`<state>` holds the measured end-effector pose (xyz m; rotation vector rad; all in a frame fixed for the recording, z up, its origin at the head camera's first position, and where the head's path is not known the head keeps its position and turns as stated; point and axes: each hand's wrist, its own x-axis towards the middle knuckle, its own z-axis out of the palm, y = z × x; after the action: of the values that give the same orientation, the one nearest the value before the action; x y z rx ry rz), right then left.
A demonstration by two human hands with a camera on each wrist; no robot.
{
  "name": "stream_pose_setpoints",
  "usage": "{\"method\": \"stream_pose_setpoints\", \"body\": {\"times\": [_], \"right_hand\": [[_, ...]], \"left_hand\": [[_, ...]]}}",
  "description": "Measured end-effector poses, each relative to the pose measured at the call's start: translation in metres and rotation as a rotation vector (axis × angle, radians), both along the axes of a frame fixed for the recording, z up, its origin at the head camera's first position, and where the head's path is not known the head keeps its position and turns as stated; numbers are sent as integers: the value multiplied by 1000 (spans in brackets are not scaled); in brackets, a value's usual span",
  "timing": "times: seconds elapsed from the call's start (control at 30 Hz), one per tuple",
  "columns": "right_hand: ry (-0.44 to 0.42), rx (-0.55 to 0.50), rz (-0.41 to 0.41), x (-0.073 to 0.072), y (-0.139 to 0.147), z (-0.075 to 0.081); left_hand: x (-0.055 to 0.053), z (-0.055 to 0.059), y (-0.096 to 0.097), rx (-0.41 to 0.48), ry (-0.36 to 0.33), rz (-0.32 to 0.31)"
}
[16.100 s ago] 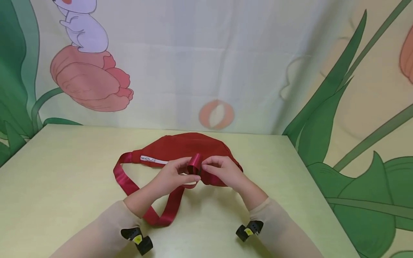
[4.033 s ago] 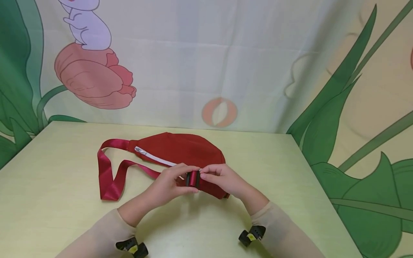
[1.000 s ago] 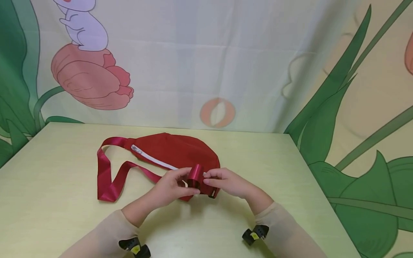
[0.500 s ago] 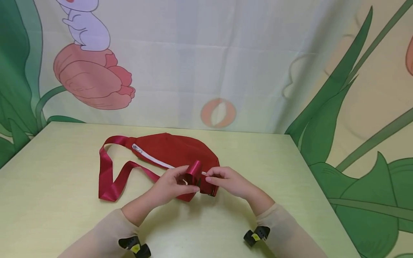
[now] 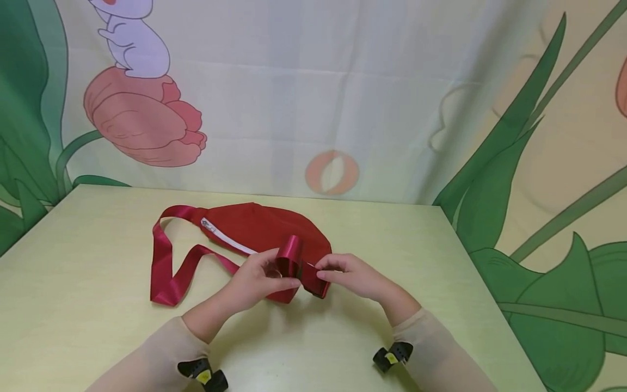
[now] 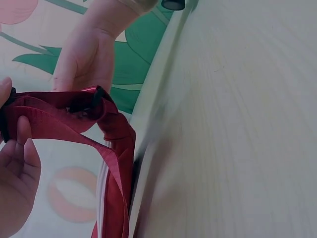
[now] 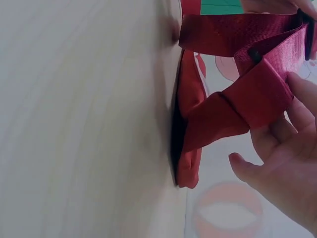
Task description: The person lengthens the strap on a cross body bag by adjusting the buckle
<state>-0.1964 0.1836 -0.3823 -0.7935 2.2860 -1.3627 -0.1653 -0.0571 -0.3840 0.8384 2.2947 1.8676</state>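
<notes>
A red waist bag [image 5: 279, 223] with a white zipper lies on the table. Its shiny dark red strap [image 5: 161, 267] loops out at the left and runs back beneath my left hand [image 5: 257, 280]. That hand pinches the strap at a black slide buckle [image 7: 309, 34], from which an upright loop of strap [image 5: 290, 251] stands. To the right, my right hand [image 5: 350, 275] pinches a strap section near the bag's right end, its thumb in front and fingers behind. A second dark plastic piece [image 6: 98, 98] shows partly, among the strap folds, in the left wrist view.
The pale wood-look table [image 5: 88, 283] reaches back to a curtain [image 5: 254, 103] printed with a rabbit, flowers and leaves. Black wrist cameras [image 5: 203, 375] sit on both beige sleeves [image 5: 161, 348].
Since sixteen seconds ago the bag and strap have shifted left. Over the last second the upright strap loop has moved slightly left and up with my left hand; my right hand has drawn slightly right.
</notes>
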Motion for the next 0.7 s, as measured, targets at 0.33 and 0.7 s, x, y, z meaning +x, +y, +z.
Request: {"method": "stream_pose_setpoints", "body": {"times": [0.33, 0.7], "right_hand": [[2, -30, 10, 5, -7, 4], [-18, 17, 43, 1, 0, -2]], "left_hand": [[3, -5, 7, 22, -12, -71], [3, -3, 2, 31, -44, -6]]}}
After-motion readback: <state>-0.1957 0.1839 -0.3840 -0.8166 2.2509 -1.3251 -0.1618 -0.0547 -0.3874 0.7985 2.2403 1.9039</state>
